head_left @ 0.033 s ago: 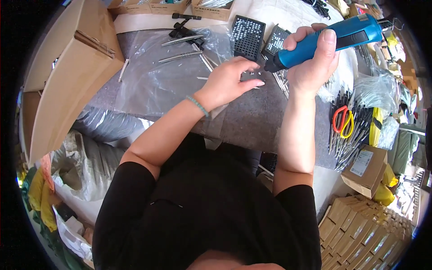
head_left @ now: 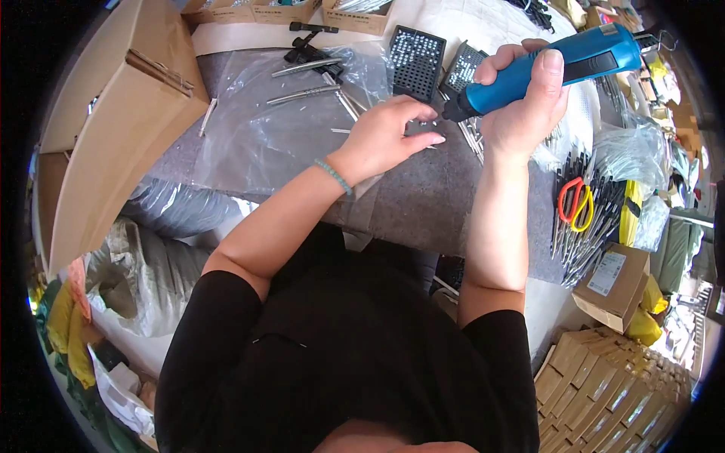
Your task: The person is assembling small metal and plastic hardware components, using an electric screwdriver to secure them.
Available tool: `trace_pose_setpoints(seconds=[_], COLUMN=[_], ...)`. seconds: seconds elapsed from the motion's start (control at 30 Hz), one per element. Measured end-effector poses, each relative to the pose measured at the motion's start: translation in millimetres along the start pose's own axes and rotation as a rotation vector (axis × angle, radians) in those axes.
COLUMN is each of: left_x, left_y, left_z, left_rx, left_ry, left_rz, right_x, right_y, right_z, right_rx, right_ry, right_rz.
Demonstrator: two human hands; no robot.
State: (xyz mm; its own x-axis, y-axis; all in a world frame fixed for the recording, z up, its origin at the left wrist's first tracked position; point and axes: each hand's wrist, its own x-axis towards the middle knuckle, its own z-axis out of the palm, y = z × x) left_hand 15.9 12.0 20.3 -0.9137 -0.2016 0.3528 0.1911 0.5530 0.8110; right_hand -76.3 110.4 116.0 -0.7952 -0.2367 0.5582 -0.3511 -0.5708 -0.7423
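My right hand (head_left: 529, 98) is wrapped round a blue cordless electric screwdriver (head_left: 555, 72), thumb along its body. The tool lies tilted, with its black nose (head_left: 457, 112) pointing down and left toward the tabletop. Close to that nose is my left hand (head_left: 389, 136), its thumb and fingers apart in a curve with a gap between them. Small shiny bits (head_left: 424, 124) lie near its fingertips. Just beyond stands a black perforated tray (head_left: 417, 62), partly filled with small silver pieces. A second such tray (head_left: 464, 66) is partly hidden behind my right hand and the tool.
Metal rods (head_left: 302, 94) lie on a clear plastic sheet (head_left: 249, 136). Red-and-yellow-handled scissors (head_left: 575, 204) rest on many dark thin rods at right. A large cardboard box (head_left: 124, 128) stands at left, a small carton (head_left: 613, 287) at right. Open boxes (head_left: 355, 19) line the back.
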Motion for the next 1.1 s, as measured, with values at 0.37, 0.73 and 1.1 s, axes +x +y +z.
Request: trace_pose_setpoints(seconds=[0.37, 0.73, 1.1], left_x=[1, 1, -14], left_y=[1, 2, -26], left_z=[1, -6, 3], left_rx=[0.081, 0.113, 0.317], left_ry=[0.077, -0.006, -0.138], left_rz=[0.137, 0.135, 0.217], right_x=[-4, -9, -36], right_y=[0, 1, 22], right_z=[4, -5, -27], right_rx=[0.042, 0.017, -0.042], right_ry=[-0.022, -0.078, -0.072], right_rz=[-0.010, -0.024, 0.024])
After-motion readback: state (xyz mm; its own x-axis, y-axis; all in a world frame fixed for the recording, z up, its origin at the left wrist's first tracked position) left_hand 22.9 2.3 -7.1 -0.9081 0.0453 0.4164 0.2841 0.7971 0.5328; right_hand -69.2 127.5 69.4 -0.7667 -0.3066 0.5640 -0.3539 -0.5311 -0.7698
